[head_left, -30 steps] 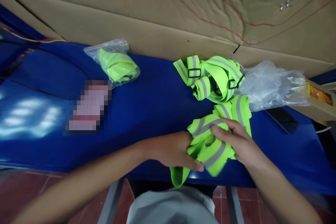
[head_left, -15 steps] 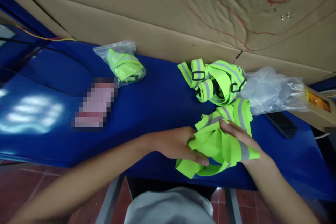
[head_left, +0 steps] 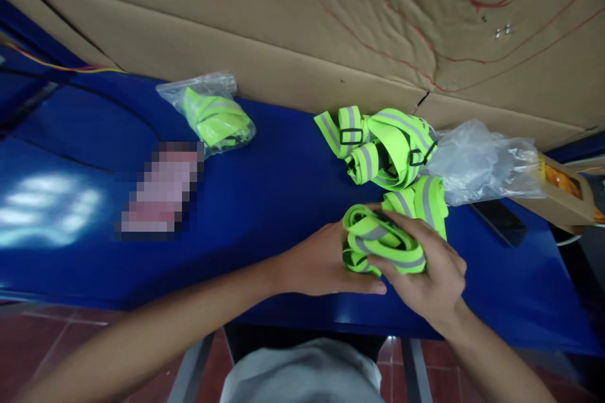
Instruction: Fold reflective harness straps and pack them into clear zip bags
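A coiled neon-yellow reflective strap (head_left: 385, 242) with a grey stripe is held between both hands above the table's front part. My right hand (head_left: 432, 271) is closed round its right side, thumb across the front. My left hand (head_left: 326, 261) grips its left side, the fingers partly hidden behind the coil. Just beyond the right hand lies another folded piece of reflective strap (head_left: 428, 201). Behind that is a loose bundle of reflective straps (head_left: 394, 145) with black buckles.
A clear bag with a rolled strap (head_left: 217, 116) lies at the back left, beside a blurred-out phone-shaped object (head_left: 163, 189). Crumpled clear plastic (head_left: 482, 160), a dark phone (head_left: 501, 221) and a cardboard box (head_left: 564, 189) sit at the right of the blue table (head_left: 283, 182). Cardboard (head_left: 265, 69) lines the back.
The strap in my hands has gone from a loose, spread bunch to a compact coil. My right hand has turned to wrap round it, and the hanging front loop is gathered in.
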`<state>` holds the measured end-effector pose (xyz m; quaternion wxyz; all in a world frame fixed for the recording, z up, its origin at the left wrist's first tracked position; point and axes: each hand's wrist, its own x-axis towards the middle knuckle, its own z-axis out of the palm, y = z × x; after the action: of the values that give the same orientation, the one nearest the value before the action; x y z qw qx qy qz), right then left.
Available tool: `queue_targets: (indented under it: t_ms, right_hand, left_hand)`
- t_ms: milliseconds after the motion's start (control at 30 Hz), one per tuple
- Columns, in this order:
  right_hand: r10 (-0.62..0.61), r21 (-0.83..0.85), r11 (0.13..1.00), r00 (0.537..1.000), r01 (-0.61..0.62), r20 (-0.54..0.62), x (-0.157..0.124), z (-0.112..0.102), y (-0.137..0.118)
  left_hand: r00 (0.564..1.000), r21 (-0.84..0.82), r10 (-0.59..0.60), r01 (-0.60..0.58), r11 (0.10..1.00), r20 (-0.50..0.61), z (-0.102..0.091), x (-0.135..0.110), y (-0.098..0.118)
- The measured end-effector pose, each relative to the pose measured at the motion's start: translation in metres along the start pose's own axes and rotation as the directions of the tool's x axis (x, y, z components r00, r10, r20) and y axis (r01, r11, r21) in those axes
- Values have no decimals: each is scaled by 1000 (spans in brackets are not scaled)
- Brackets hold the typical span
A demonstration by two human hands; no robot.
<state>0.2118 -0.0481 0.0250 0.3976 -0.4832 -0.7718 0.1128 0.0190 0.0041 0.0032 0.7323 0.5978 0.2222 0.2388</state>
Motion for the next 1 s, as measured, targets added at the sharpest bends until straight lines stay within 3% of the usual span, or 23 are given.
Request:
queue_targets:
  t_ms: [100, 200, 300, 367, 400, 500, 567, 667, 767, 867, 1000]
  right_hand:
    - [171, 208, 959, 978, -193, 119, 3, 1, -5]
    - [400, 434, 786, 897, -441, 189, 7, 2, -5]
    - [469, 528, 616, 811, -584, 350, 11, 4, 4]
    - [491, 523, 535, 748, -663, 446, 12, 5, 11]
    - [506, 517, 529, 739, -673, 445, 12, 5, 14]
    - [513, 480, 649, 805, -591, 298, 11, 7, 14]
    - [468, 458, 732, 861, -504, 198, 10, 8, 9]
    - [412, 432, 799, 904, -419, 114, 6, 9, 2]
    - [347, 352, 876, 938, -331, 18, 2, 8, 0]
    - [341, 349, 882, 940, -316, -11, 3, 5, 2]
    - [412, 442, 788, 900, -429, 139, 11, 0, 5]
  left_hand:
    - [988, -27, -62, 66, 997, 140, -5, 5, -6]
    - [973, -72, -130, 146, 987, 190, -10, 4, -2]
    - [914, -91, -213, 259, 962, 345, -7, 2, -4]
    - [895, -137, -231, 302, 943, 382, -1, 1, -7]
    - [902, -174, -233, 311, 934, 363, 1, 1, -8]
    - [943, -275, -257, 310, 910, 212, 7, 1, -7]
    - [940, -341, -311, 340, 876, 139, 11, 0, -5]
    - [875, -491, -400, 484, 725, 272, 17, -3, -8]
    - [805, -553, -374, 590, 588, 461, 19, -5, -14]
    - [817, -469, -330, 550, 691, 473, 14, -5, -13]
    - [922, -188, -167, 243, 952, 349, 0, -3, 2]
